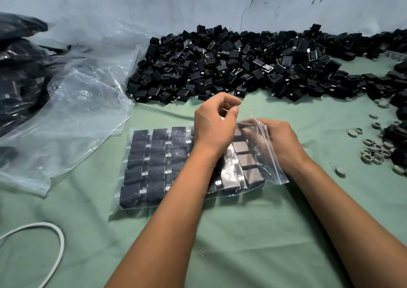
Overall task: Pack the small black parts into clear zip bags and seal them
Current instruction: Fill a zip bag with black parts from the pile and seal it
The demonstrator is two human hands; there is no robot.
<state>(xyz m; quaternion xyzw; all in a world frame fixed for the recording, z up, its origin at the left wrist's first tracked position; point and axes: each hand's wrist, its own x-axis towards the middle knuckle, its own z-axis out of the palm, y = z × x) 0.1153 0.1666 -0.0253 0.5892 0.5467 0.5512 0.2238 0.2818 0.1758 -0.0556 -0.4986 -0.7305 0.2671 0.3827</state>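
A clear zip bag (141,206) lies flat on the green cloth, filled with rows of small black parts (152,162) with metal prongs. Its open zip edge (267,153) faces right and is lifted. My left hand (214,125) hovers over the bag's far right corner, thumb and forefinger pinched on the thin plastic of the top edge. My right hand (278,142) grips the zip edge from the right, fingers partly under the film. A big loose pile of the same black parts (231,65) lies behind, against the wall.
Crumpled large clear plastic bags (72,115) and dark filled bags (17,67) lie at the left. Several grey rings and caps (372,149) are scattered at the right, near more black parts. A white cord (58,243) loops at the lower left.
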